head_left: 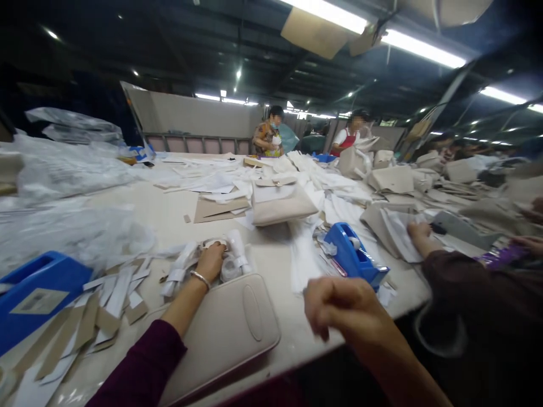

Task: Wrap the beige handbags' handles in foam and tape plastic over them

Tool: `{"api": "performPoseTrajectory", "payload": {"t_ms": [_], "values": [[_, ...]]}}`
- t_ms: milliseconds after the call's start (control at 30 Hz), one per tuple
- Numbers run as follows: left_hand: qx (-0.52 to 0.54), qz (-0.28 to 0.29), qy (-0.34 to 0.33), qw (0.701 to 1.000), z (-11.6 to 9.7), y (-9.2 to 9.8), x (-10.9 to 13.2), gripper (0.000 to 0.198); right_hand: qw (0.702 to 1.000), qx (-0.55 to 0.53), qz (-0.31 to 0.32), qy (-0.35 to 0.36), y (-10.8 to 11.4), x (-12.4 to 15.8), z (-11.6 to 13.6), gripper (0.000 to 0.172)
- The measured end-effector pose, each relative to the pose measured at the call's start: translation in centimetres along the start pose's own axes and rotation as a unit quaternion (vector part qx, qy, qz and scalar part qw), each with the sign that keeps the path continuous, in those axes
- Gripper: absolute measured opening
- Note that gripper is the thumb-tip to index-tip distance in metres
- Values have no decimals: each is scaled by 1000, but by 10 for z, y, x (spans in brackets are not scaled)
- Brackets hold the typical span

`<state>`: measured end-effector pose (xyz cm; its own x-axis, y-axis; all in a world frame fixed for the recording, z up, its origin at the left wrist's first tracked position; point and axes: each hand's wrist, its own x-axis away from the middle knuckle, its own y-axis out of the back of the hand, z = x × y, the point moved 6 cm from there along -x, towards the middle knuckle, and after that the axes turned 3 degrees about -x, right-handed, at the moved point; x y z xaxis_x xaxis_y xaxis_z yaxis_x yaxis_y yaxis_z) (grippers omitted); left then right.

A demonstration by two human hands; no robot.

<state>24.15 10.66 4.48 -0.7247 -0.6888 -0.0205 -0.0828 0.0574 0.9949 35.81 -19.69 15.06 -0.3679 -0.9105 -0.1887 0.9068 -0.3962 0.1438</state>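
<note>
A beige bag (237,325) with a rounded end lies flat on the table in front of me, an oval outline near its right end. Past its far edge, my left hand (213,261) reaches into a bundle of white-wrapped straps (235,257), fingers curled onto it. What exactly they pinch is partly hidden. My right hand (341,308) hovers over the front table edge, right of the bag, blurred, with its fingers curled in. I cannot make out anything in it. Beyond it stands a blue tape dispenser (350,251).
Another blue dispenser (40,299) and loose card strips (91,316) lie left. Clear plastic bags (72,169) are heaped behind them. A beige flap bag (282,203) stands mid-table among white paper. At right, a co-worker's hand (419,234) touches a bag; two people work across the table.
</note>
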Motion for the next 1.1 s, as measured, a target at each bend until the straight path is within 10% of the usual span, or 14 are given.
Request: {"api": "performPoseTrajectory", "payload": {"t_ms": [133,400,733,1100], "values": [[-1,-3,-1,1000,0,0,-1,42,912,357,-131,-152,72,-63,-64,35],[-1,-13,4,1000,1,-1,1,41,813,504,-144,-254,115,-145,-147,24],[10,-9,0,1000,3,-3,-1,43,764,507,-175,-359,143,-182,-160,35],[9,-14,3,1000,0,2,3,42,760,541,-211,-293,137,-173,-141,28]]}}
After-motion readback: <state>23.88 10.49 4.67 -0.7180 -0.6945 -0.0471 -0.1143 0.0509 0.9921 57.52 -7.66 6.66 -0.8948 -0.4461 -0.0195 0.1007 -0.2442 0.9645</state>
